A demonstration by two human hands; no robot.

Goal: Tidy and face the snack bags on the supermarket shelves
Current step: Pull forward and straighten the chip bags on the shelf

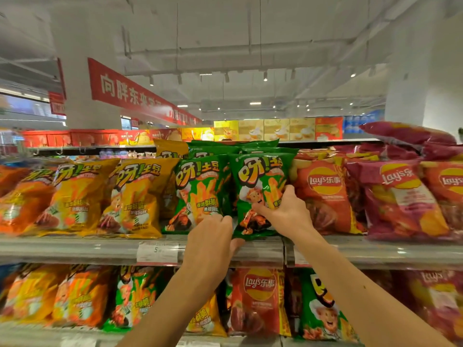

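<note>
Both hands hold one green bag (pixel 260 194): the right hand (pixel 285 211) squeezes its side, the left hand (pixel 213 236) pinches its bottom corner. It looks puffy, light and slippery, so hold the edges gently.

Snack bags (pixel 200 194) pack the upper shelf (pixel 75 249) — open air above them.

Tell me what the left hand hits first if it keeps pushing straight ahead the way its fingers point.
The left hand points up and into the shelf, its knuckles at the foot of the left green bag. That bag comes first, probably its lower right corner; depth is unclear, so it may already touch.
</note>
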